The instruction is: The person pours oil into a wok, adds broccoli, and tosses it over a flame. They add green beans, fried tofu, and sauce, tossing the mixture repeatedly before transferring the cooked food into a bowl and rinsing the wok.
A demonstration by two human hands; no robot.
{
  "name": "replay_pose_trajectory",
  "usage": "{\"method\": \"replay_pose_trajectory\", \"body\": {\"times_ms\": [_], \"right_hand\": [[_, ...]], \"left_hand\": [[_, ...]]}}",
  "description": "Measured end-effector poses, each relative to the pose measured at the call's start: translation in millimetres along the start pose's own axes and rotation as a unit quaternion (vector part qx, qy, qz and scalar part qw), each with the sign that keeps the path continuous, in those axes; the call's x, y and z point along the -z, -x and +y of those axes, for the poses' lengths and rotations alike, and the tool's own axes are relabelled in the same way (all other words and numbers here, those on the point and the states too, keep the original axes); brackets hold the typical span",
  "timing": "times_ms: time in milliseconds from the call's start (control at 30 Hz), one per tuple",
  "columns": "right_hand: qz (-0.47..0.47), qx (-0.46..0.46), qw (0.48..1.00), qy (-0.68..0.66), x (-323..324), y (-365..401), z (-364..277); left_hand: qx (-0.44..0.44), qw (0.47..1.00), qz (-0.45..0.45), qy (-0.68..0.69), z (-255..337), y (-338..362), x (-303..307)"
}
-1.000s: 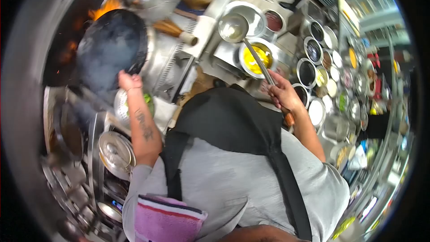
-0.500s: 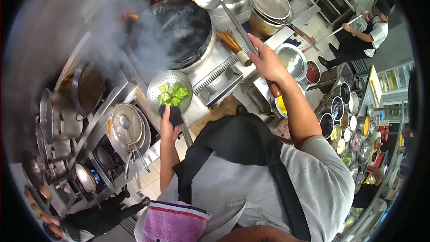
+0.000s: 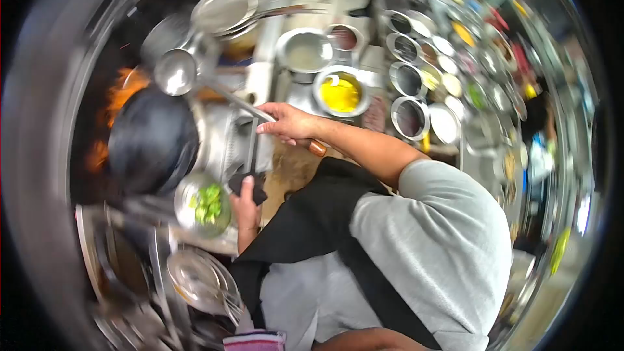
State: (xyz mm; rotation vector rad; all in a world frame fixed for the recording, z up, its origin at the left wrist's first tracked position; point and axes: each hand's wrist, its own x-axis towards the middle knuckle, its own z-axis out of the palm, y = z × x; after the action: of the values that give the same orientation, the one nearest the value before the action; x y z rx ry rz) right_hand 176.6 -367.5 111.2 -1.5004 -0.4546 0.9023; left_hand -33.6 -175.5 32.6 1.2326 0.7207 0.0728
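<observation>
The right hand's (image 3: 287,123) fingers grasp a ladle (image 3: 175,73) poised at the wok's (image 3: 153,140) one o'clock, the left hand's (image 3: 246,211) clench a black cloth (image 3: 236,184) near a bowl (image 3: 187,186) of greens (image 3: 208,204) at five, seemingly ladle-positioning, which calls for clearance from flames (image 3: 123,94) at eleven.

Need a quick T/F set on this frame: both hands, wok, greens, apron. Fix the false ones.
1. The right hand holds the ladle. True.
2. Flames show beside the wok. True.
3. The greens are in the wok. False: they are in the strainer beside it.
4. The left hand is empty. False: it grips a black item.
5. The apron is white. False: black.
</observation>
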Motion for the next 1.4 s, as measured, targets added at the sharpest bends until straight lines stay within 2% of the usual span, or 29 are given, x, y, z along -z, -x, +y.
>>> {"method": "replay_pose_trajectory", "body": {"times_ms": [33, 100, 167, 200, 300, 367, 400, 500, 567, 633, 667, 733, 767, 833, 867, 933, 967, 1033, 1067, 1133, 1167, 1233, 1267, 1333, 1400], "right_hand": [[-0.02, -0.004, 0.996, -0.081, 20, 25, 7], [0.052, 0.021, 0.997, -0.058, 60, 85, 20], [0.124, -0.036, 0.99, -0.057, 93, 159, 14], [0.148, -0.036, 0.987, -0.049, 101, 202, 7], [0.254, -0.013, 0.961, -0.109, 114, 317, 39], [0.351, 0.009, 0.927, -0.133, 108, 397, 52], [0.419, 0.006, 0.901, -0.114, 101, 435, 58], [0.554, -0.044, 0.826, -0.097, 85, 541, 44], [0.659, -0.114, 0.726, 0.159, 82, 591, 46], [0.679, -0.244, 0.666, 0.189, 93, 634, 60], [0.68, -0.246, 0.665, 0.187, 99, 650, 64], [0.669, -0.353, 0.651, 0.053, 114, 678, 62], [0.667, -0.355, 0.653, 0.052, 119, 693, 81], [0.69, -0.273, 0.63, 0.229, 127, 720, 142], [0.688, -0.275, 0.633, 0.224, 130, 727, 160], [0.687, -0.211, 0.616, 0.322, 133, 734, 169], [0.686, -0.213, 0.617, 0.32, 132, 738, 166], [0.683, -0.286, 0.668, 0.066, 128, 725, 123], [0.684, -0.284, 0.669, 0.064, 127, 725, 126], [0.69, -0.218, 0.69, -0.017, 127, 726, 133], [0.691, -0.216, 0.69, -0.016, 128, 728, 136], [0.67, -0.132, 0.701, -0.203, 130, 732, 143], [0.669, -0.132, 0.703, -0.202, 131, 736, 142], [0.632, -0.038, 0.697, -0.336, 133, 747, 138], [0.623, -0.014, 0.694, -0.362, 132, 754, 138]], "left_hand": [[0.009, 1.0, -0.001, 0.026, 7, 0, -13], [0.029, 0.998, -0.034, 0.039, 18, 0, -41], [0.058, 0.995, -0.086, -0.006, 12, -7, -54], [0.058, 0.993, -0.094, -0.036, 6, -12, -60], [0.06, 0.988, -0.1, -0.105, -4, -31, -93], [0.095, 0.981, -0.126, -0.11, 0, -28, -126], [0.086, 0.98, -0.138, -0.118, 0, -22, -148], [0.091, 0.969, -0.186, -0.136, -10, -5, -209], [0.107, 0.96, -0.214, -0.147, -18, 14, -249], [0.091, 0.954, -0.228, -0.172, -34, 29, -283], [0.074, 0.95, -0.237, -0.191, -42, 37, -299], [0.071, 0.948, -0.24, -0.197, -56, 60, -328], [0.063, 0.947, -0.244, -0.201, -62, 72, -339], [0.069, 0.942, -0.244, -0.218, -73, 88, -350], [0.086, 0.936, -0.244, -0.237, -81, 91, -352], [0.107, 0.926, -0.251, -0.261, -98, 95, -350], [0.108, 0.925, -0.251, -0.263, -103, 97, -351], [0.112, 0.925, -0.242, -0.271, -111, 102, -351], [0.109, 0.922, -0.245, -0.279, -112, 103, -352], [0.109, 0.921, -0.24, -0.286, -111, 105, -355], [0.112, 0.921, -0.235, -0.291, -110, 106, -357], [0.116, 0.919, -0.228, -0.299, -109, 105, -359], [0.122, 0.917, -0.221, -0.308, -109, 105, -360], [0.112, 0.918, -0.229, -0.302, -117, 103, -357], [0.1, 0.92, -0.236, -0.297, -121, 105, -357]]}}
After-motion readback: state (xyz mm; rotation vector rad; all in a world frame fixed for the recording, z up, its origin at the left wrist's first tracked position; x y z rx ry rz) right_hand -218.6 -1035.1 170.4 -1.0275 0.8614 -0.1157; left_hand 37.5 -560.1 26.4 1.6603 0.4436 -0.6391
